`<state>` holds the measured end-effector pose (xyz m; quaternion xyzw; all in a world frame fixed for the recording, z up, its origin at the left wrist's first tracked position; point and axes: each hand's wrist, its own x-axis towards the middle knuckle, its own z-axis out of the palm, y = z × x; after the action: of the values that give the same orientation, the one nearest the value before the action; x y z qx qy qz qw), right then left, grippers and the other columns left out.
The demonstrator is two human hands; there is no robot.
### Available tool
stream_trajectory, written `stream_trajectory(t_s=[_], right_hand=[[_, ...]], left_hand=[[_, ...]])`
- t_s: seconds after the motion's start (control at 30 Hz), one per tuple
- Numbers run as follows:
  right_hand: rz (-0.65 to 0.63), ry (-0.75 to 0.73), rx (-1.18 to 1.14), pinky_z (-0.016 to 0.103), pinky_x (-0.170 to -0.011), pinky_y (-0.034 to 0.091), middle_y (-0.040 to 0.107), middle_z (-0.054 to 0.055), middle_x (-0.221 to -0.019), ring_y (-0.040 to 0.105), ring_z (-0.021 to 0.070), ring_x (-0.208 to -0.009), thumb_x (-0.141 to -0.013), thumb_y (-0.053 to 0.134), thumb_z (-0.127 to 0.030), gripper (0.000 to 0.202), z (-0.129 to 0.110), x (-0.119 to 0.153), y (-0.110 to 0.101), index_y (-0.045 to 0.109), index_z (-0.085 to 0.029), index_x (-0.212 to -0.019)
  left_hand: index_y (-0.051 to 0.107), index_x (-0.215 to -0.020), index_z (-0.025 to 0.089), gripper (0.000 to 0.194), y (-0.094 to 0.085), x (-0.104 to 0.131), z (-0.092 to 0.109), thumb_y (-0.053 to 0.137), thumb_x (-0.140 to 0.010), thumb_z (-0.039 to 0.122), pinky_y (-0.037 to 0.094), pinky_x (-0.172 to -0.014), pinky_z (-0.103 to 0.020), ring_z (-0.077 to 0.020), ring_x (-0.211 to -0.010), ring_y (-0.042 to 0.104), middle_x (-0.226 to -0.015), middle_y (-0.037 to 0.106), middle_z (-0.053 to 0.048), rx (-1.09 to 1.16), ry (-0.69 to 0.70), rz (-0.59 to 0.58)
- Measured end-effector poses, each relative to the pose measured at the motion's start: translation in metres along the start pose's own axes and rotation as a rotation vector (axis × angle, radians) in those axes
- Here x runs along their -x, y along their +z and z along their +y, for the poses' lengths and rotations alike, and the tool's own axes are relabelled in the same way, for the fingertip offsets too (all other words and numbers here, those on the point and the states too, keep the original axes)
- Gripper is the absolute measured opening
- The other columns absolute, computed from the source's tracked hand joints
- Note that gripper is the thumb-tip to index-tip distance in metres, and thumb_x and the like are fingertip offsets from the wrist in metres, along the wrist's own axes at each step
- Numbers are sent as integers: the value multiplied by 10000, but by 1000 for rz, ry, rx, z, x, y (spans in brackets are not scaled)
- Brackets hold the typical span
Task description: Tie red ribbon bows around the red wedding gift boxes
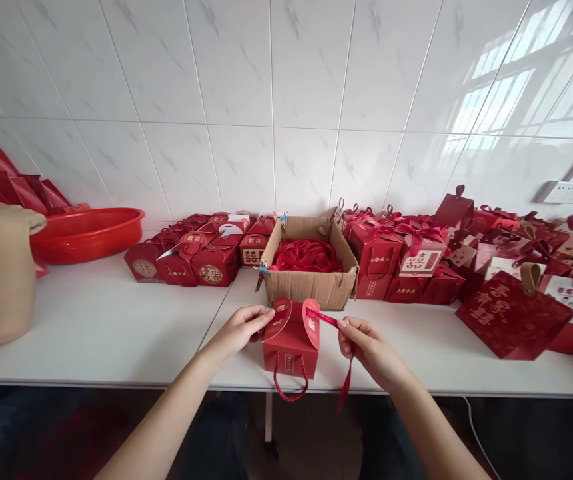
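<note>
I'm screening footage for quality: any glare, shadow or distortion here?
Head view: window reflection glares on the wall tiles at upper right; the space below the table is dark; tile lines lean outward near both sides, suggesting a wide lens; left hand, right hand and red box look fairly sharp.

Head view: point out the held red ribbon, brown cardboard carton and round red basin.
Held red ribbon (327, 319): head view, upper part.
Brown cardboard carton (310, 287): head view, front wall.
Round red basin (91, 238): head view, wall.

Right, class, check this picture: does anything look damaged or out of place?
The cardboard carton behind the red gift box looks worn: its front corners seem ragged, with blue bits at the left one, while the gift box's edges look crisp. I see nothing spilled.
</note>
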<state>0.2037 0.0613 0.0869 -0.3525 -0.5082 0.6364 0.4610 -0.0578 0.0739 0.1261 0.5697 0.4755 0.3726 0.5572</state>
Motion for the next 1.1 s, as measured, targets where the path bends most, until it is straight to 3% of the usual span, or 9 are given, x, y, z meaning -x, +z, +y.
stream_trajectory(t_s=[0.17,0.33,0.57,0.77,0.9,1.1], right_hand=[[1,20,44,280,-504,106,308,-84,-496,173,65,-479,-808,657,-513,430,2,-7,-2,465,-180,-615],[42,57,201,283,-497,94,271,-95,-459,180,68,-464,-767,668,-560,424,6,-9,-1,540,-176,-638],[32,82,202,285,-495,79,237,-97,-449,144,75,-463,-738,668,-586,428,5,-9,4,568,-183,-636],[32,91,195,277,-501,90,256,-94,-478,148,74,-478,-717,685,-591,435,15,-13,8,551,-184,-642],[72,36,251,263,-500,127,320,-79,-500,198,76,-484,-691,658,-659,493,24,-17,16,516,-191,-629],[49,36,321,250,-486,161,319,-86,-483,220,71,-467,-671,646,-686,512,17,-17,15,505,-196,-625]], left_hand=[[466,-668,183,437,-15,-2,-13,631,-756,578,280,-564,-220,-94,-586,343,-629,417,56,-83,25,19],[404,-622,201,475,-20,-1,-15,601,-753,612,222,-513,-226,-99,-554,281,-569,324,70,-211,66,51],[413,-604,208,483,-16,5,-12,658,-689,616,140,-463,-230,-91,-511,223,-569,302,71,-119,1,96],[392,-614,200,522,-13,4,-22,653,-695,644,129,-446,-210,-71,-494,225,-561,310,80,-78,-21,129],[381,-637,196,553,-5,6,-29,690,-656,653,107,-440,-206,-46,-471,202,-564,307,94,63,-37,138],[361,-655,203,564,6,12,-34,667,-662,677,72,-432,-215,-26,-436,152,-545,291,108,150,-50,138]])
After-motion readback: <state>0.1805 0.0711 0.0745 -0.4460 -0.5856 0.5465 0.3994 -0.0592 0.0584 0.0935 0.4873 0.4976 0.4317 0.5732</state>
